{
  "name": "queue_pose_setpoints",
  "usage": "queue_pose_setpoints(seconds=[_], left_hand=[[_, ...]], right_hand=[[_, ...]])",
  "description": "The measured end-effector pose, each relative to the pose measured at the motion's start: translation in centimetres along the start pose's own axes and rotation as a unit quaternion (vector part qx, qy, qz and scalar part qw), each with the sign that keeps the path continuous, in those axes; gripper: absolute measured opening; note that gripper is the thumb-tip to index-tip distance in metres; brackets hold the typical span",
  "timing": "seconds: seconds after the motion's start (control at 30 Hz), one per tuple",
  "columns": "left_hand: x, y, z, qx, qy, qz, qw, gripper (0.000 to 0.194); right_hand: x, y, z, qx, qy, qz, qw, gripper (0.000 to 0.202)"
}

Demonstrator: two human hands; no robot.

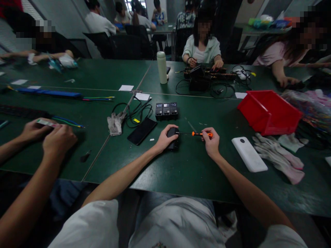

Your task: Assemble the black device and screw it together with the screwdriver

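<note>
Screwdriver (pixel 201 134) pinched in right hand (pixel 211 144), tip at black device (pixel 172 137); left hand (pixel 163 139) clasped around device, right of phone (pixel 142 131).

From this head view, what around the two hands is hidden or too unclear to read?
- Small black device: mostly covered by the left hand; its type is unclear.
- Screwdriver tip: too small and dark to see where it meets the device.
- Right hand: fingers cover the handle's end.
- Three black modules: labels too small to read.
- Red bin: its contents are hidden by its walls.
</note>
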State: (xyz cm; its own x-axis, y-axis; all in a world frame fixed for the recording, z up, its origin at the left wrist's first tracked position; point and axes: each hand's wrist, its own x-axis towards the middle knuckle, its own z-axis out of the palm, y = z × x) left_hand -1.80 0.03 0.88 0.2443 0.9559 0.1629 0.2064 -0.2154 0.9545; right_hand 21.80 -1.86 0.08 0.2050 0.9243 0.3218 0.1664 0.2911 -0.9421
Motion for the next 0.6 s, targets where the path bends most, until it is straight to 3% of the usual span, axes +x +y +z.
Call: queue_pose_setpoints(seconds=[0.23, 0.6], left_hand=[[0.05, -0.07, -0.06, 0.023, 0.004, 0.015, 1.0, 0.036], [0.15, -0.12, -0.22, 0.059, -0.024, 0.043, 0.997, 0.038]], right_hand=[[0.22, 0.58, -0.02, 0.08, -0.036, -0.011, 0.996, 0.025], [0.38, 0.66, -0.01, 0.08, -0.029, 0.039, 0.996, 0.02]])
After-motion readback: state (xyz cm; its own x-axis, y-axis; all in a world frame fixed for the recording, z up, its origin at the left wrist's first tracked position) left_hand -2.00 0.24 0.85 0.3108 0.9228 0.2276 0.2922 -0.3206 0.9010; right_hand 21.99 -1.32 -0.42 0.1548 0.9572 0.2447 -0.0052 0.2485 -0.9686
